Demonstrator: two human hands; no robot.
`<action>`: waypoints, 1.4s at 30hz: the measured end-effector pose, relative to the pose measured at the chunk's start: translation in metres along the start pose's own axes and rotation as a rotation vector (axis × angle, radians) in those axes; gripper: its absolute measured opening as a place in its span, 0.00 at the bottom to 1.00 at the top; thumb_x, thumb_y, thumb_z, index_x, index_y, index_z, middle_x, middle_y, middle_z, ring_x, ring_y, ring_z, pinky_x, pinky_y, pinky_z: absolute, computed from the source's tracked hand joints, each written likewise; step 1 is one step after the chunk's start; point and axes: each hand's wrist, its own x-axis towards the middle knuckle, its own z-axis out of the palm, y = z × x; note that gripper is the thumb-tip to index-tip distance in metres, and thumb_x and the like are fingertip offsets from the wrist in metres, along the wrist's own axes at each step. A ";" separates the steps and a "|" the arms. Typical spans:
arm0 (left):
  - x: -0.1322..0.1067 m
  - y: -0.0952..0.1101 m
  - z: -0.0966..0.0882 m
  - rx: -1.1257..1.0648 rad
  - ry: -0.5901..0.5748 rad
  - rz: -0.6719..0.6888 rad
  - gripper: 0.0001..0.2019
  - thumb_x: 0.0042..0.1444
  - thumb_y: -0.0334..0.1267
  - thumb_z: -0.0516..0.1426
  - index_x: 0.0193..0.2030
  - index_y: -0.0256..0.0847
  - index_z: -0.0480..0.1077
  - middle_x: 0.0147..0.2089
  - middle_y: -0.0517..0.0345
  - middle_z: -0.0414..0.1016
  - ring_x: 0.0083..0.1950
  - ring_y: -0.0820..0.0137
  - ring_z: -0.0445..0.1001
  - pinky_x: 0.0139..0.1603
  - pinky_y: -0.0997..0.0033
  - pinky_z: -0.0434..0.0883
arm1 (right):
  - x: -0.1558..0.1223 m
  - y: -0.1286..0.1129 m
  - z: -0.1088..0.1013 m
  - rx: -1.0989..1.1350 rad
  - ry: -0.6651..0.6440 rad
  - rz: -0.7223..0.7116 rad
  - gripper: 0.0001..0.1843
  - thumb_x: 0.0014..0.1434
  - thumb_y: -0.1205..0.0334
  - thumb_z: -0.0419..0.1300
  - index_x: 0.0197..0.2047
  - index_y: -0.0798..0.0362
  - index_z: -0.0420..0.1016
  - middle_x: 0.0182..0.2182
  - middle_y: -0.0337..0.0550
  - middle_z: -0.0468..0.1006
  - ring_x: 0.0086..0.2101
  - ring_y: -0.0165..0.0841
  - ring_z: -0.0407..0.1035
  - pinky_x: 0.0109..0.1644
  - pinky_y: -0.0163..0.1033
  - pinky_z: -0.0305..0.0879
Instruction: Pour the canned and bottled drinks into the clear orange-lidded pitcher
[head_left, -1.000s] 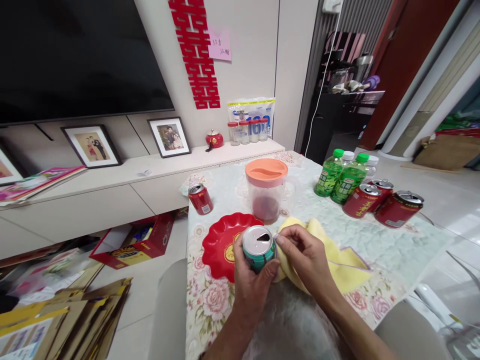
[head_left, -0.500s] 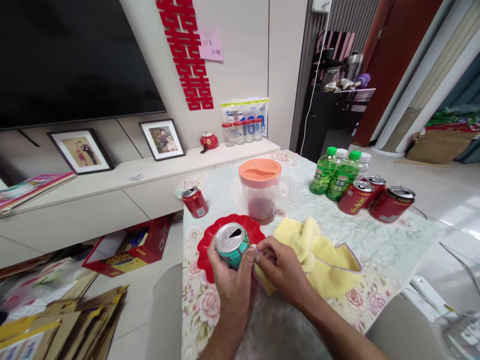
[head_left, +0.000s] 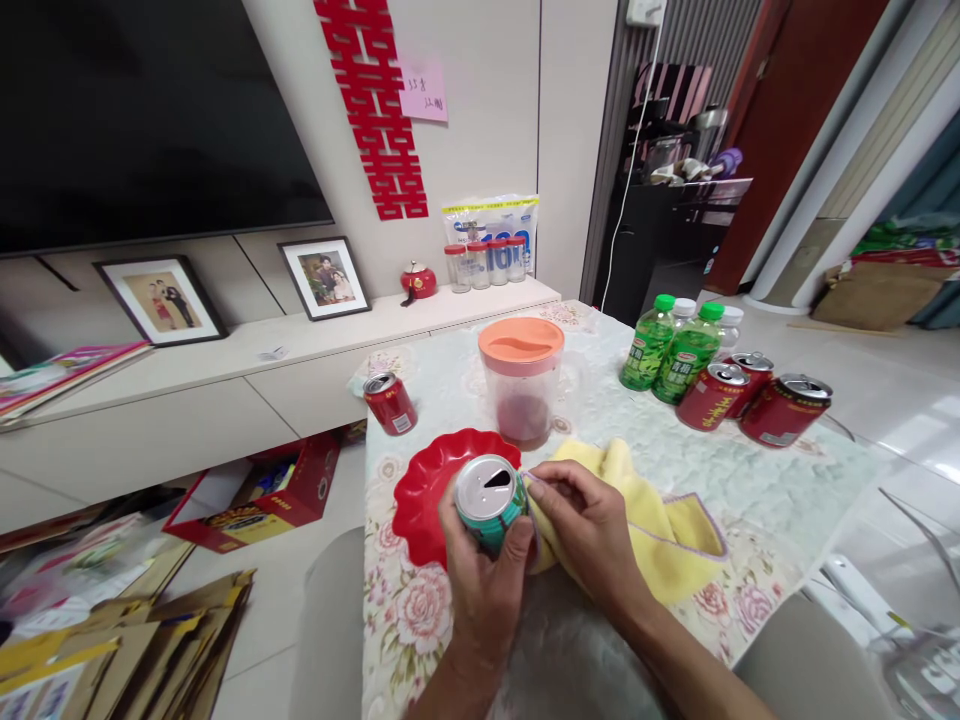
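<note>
My left hand (head_left: 486, 590) is wrapped round a teal drink can (head_left: 491, 500), its opened silver top tilted up toward me. My right hand (head_left: 589, 530) pinches the edge of a yellow cloth (head_left: 660, 535) with a purple hem, against the can's right side. The rest of the cloth lies crumpled on the table to the right. Partly behind the can and left hand is a red scalloped plate (head_left: 420, 490). Beyond it stands a clear pitcher (head_left: 525, 385) with an orange lid and some dark liquid at the bottom.
One red can (head_left: 390, 403) stands at the table's left edge. To the right are several red cans (head_left: 712, 396) and green-labelled bottles (head_left: 686, 350). A flowered tablecloth (head_left: 420, 620) covers the table. Flattened cardboard (head_left: 172, 640) and a red box (head_left: 255, 490) lie on the floor at left.
Both hands have shifted a little to the right with the can. The cloth's pinched edge has moved with them, and more of the red plate shows at left.
</note>
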 end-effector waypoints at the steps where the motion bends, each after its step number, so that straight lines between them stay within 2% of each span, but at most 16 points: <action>1: -0.002 -0.002 0.000 -0.005 -0.013 0.013 0.36 0.54 0.52 0.70 0.64 0.42 0.63 0.56 0.44 0.79 0.54 0.52 0.82 0.55 0.54 0.79 | 0.003 0.002 -0.001 -0.005 -0.007 0.021 0.10 0.60 0.53 0.69 0.38 0.50 0.83 0.35 0.42 0.87 0.36 0.35 0.80 0.42 0.37 0.76; 6: -0.008 -0.013 0.002 -0.070 -0.098 0.094 0.33 0.56 0.48 0.70 0.64 0.42 0.64 0.60 0.42 0.76 0.59 0.53 0.80 0.59 0.56 0.78 | 0.011 0.013 -0.005 -0.048 -0.080 0.083 0.13 0.63 0.51 0.66 0.38 0.52 0.83 0.35 0.44 0.86 0.37 0.38 0.79 0.44 0.41 0.75; 12: -0.004 -0.007 0.001 -0.020 -0.059 0.051 0.34 0.56 0.51 0.70 0.63 0.42 0.64 0.58 0.44 0.78 0.57 0.54 0.81 0.58 0.58 0.77 | 0.011 0.018 -0.004 -0.166 -0.151 0.093 0.14 0.66 0.51 0.62 0.38 0.52 0.84 0.38 0.46 0.84 0.40 0.39 0.76 0.47 0.43 0.72; 16: -0.003 -0.001 0.001 0.043 -0.005 0.026 0.36 0.54 0.54 0.70 0.63 0.43 0.63 0.56 0.44 0.79 0.54 0.54 0.82 0.53 0.58 0.79 | 0.010 0.012 -0.007 -0.214 -0.155 0.058 0.13 0.66 0.53 0.60 0.38 0.51 0.84 0.39 0.47 0.84 0.43 0.41 0.76 0.51 0.45 0.69; 20: -0.002 -0.003 0.001 0.058 -0.006 0.015 0.37 0.55 0.55 0.69 0.64 0.43 0.60 0.57 0.42 0.78 0.54 0.53 0.81 0.53 0.55 0.79 | 0.007 0.002 -0.011 -0.226 -0.158 0.032 0.14 0.65 0.54 0.61 0.43 0.51 0.85 0.42 0.48 0.84 0.45 0.41 0.77 0.52 0.47 0.70; 26: 0.003 -0.007 0.000 0.084 -0.028 -0.022 0.37 0.54 0.55 0.70 0.63 0.43 0.60 0.55 0.45 0.78 0.51 0.55 0.82 0.51 0.56 0.80 | -0.001 -0.019 -0.016 -0.092 -0.181 0.042 0.15 0.64 0.55 0.64 0.51 0.49 0.85 0.47 0.47 0.84 0.47 0.40 0.78 0.53 0.45 0.73; 28: 0.002 -0.003 -0.001 0.048 -0.042 -0.062 0.34 0.57 0.55 0.68 0.64 0.44 0.60 0.55 0.45 0.79 0.51 0.55 0.82 0.51 0.55 0.80 | -0.003 -0.023 -0.017 -0.081 -0.208 -0.009 0.16 0.63 0.59 0.65 0.53 0.47 0.84 0.50 0.47 0.83 0.50 0.40 0.77 0.55 0.45 0.73; 30: 0.000 0.001 -0.003 0.013 -0.036 -0.081 0.31 0.60 0.54 0.66 0.64 0.46 0.63 0.59 0.44 0.77 0.56 0.53 0.81 0.54 0.54 0.80 | -0.003 -0.023 -0.017 -0.119 -0.225 -0.117 0.18 0.63 0.63 0.64 0.55 0.46 0.83 0.50 0.46 0.82 0.51 0.40 0.76 0.56 0.46 0.72; 32: -0.002 0.004 -0.005 0.004 -0.027 -0.082 0.30 0.59 0.53 0.68 0.64 0.46 0.66 0.64 0.43 0.75 0.64 0.50 0.77 0.59 0.55 0.78 | -0.002 -0.020 -0.016 -0.185 -0.221 -0.226 0.19 0.63 0.65 0.63 0.57 0.45 0.82 0.49 0.46 0.82 0.50 0.40 0.76 0.56 0.46 0.72; 34: -0.001 0.005 -0.006 -0.006 -0.040 -0.085 0.31 0.58 0.52 0.68 0.65 0.46 0.67 0.66 0.43 0.74 0.68 0.49 0.74 0.62 0.55 0.77 | 0.001 -0.015 -0.015 -0.239 -0.215 -0.271 0.19 0.65 0.65 0.62 0.57 0.44 0.82 0.47 0.46 0.82 0.49 0.39 0.76 0.56 0.46 0.71; 37: 0.001 0.004 -0.005 -0.078 -0.065 -0.073 0.31 0.61 0.53 0.66 0.66 0.45 0.65 0.65 0.44 0.76 0.65 0.51 0.77 0.63 0.55 0.76 | 0.006 -0.005 -0.016 -0.277 -0.235 -0.238 0.18 0.67 0.65 0.59 0.57 0.45 0.82 0.47 0.47 0.82 0.50 0.38 0.76 0.56 0.47 0.71; 42: 0.005 0.000 0.000 -0.157 -0.066 0.004 0.32 0.59 0.52 0.68 0.64 0.44 0.63 0.63 0.43 0.76 0.63 0.53 0.78 0.63 0.55 0.76 | 0.016 0.013 -0.023 -0.343 -0.303 -0.129 0.17 0.67 0.62 0.58 0.53 0.48 0.85 0.46 0.48 0.84 0.47 0.39 0.77 0.55 0.48 0.72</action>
